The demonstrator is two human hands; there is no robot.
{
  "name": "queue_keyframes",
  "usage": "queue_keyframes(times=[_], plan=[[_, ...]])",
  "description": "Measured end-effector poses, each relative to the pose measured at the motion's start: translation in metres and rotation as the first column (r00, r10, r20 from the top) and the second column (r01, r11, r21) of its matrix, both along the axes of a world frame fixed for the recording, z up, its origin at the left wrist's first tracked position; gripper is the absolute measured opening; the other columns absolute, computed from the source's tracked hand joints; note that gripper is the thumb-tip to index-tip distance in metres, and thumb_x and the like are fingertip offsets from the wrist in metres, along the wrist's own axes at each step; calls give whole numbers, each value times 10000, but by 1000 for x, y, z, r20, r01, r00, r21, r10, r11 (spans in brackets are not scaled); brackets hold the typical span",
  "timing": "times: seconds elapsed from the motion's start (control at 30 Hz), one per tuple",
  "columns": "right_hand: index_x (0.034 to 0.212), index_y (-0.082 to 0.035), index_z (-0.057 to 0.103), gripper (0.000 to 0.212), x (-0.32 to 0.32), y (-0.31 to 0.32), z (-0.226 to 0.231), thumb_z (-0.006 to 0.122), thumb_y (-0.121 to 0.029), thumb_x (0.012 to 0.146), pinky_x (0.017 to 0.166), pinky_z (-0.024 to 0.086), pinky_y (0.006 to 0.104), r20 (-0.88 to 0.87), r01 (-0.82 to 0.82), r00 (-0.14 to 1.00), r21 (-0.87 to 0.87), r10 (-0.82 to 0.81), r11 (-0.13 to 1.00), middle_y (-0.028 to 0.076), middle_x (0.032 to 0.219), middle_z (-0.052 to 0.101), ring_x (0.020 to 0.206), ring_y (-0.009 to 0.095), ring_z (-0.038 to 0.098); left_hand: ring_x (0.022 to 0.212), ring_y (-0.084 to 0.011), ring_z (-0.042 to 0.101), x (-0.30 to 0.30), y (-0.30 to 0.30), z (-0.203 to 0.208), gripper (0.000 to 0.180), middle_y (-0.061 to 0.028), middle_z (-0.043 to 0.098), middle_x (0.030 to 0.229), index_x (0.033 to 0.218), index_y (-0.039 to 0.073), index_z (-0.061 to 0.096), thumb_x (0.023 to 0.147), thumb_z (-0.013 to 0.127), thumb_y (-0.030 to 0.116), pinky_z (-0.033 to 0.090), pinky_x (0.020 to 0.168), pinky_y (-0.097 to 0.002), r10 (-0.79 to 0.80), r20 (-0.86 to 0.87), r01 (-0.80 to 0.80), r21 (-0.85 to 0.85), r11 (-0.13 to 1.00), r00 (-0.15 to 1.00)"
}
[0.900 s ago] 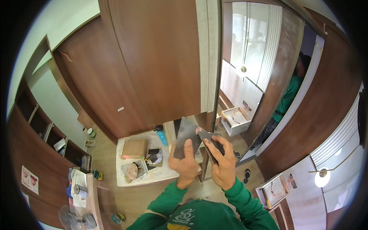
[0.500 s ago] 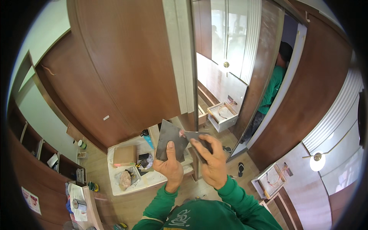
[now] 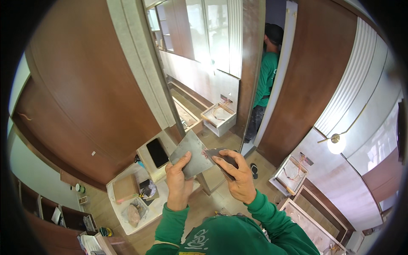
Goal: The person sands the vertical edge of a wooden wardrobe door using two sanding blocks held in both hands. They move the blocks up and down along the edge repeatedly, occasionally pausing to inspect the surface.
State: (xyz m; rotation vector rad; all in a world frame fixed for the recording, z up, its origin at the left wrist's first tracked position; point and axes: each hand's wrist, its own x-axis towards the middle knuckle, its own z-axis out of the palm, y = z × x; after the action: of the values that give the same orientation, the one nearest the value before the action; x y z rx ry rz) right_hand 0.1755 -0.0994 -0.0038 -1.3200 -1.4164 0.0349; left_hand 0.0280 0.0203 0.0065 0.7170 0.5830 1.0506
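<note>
My left hand is closed on a thin, square grey scraper plate, thumb on its face and the fingers behind it hidden. A smaller dark scraper plate is gripped in my right hand, with fingers laid along its face. The two plates meet edge to edge in front of my chest. A small reddish smear of paste shows where they meet.
A black phone or tablet lies on a pale ledge. Below it, a white bench bears a cardboard box and a tray. A person in green stands in the doorway beyond the mirrored panel.
My view has swung right, so the bench and doorway sit further left. The left plate has tilted and looks lighter. Both hands keep their plates, still touching; the black device has come into view.
</note>
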Motion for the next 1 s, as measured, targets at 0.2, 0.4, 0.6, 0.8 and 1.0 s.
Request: queue_keyframes(times=[0.2,0.4,0.6,0.8,1.0], plan=[[1313,-203,714,489,39,-35,-20,670,32,886,966,523,415,168,105,983,-170,-76,980,147,1305,615,1161,358,617,958,-229,727,18,-1,-8,233,-115,741,1081,1128,-45,696,931,730,74,584,880,-372,-102,76,108,-78,991,992],[1314,-48,654,320,33,-61,-35,645,-113,1001,887,574,363,-841,109,500,-174,-206,979,93,1154,694,999,203,698,1003,-235,716,54,-13,-22,291,-122,733,1118,1182,-54,675,953,731,118,567,920,-384,-104,77,108,-50,993,992],[1322,3,592,415,56,-84,-24,681,-214,980,822,575,364,-995,-86,-1,104,105,991,68,1107,678,913,201,692,1013,-214,719,77,-33,-32,267,-86,742,1109,1198,23,681,979,703,175,575,898,-367,-448,142,464,-122,877,883],[1104,-111,643,263,45,-92,-57,602,-358,1022,593,499,281,-900,-152,-222,412,375,898,6,923,634,673,155,586,933,-207,718,115,-85,-30,230,-101,735,1021,1136,-5,679,962,700,145,582,844,-363,-686,65,685,38,727,725],[1149,-123,651,257,41,-103,-44,592,-340,1024,628,518,299,-951,160,-291,60,105,985,3,931,650,774,152,638,927,-184,709,115,-118,-20,284,-88,747,1083,1171,-38,704,899,750,29,557,857,-320,-709,-50,705,174,687,703]])
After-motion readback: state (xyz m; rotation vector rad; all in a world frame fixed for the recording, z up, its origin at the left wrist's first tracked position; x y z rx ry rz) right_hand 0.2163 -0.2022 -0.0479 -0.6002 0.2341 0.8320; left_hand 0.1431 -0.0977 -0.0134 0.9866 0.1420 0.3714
